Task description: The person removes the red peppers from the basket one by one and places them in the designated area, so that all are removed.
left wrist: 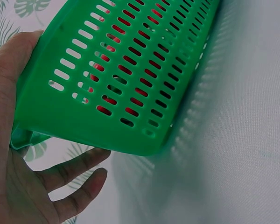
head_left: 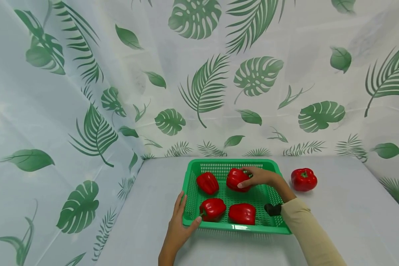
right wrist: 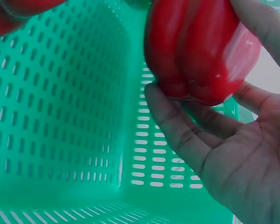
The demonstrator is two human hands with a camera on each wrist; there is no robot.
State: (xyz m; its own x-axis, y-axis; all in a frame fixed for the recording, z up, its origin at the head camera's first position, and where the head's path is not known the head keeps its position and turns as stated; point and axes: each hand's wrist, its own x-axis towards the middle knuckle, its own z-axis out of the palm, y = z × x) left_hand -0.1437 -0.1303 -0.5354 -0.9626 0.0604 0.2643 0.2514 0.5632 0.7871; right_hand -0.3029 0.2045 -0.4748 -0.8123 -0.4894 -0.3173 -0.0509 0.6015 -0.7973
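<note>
Worktop (head_left: 349, 218) below, green basket (head_left: 261, 229) around the right hand (head_left: 258, 176), red pepper (head_left: 234, 179) held in its fingers (right wrist: 177, 123).
I see the left hand (head_left: 178, 227), farther off, spread wide at the basket's near-left corner; the right fingers curl round the pepper, which lies to their left, long axis unclear to me. Three more peppers (head_left: 213, 209) lie left or camera-side of those fingers; a loose pepper (head_left: 304, 181) sits right, outside.

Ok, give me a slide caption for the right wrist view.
The right hand holds a red bell pepper, with a green slotted basket behind it.
</note>
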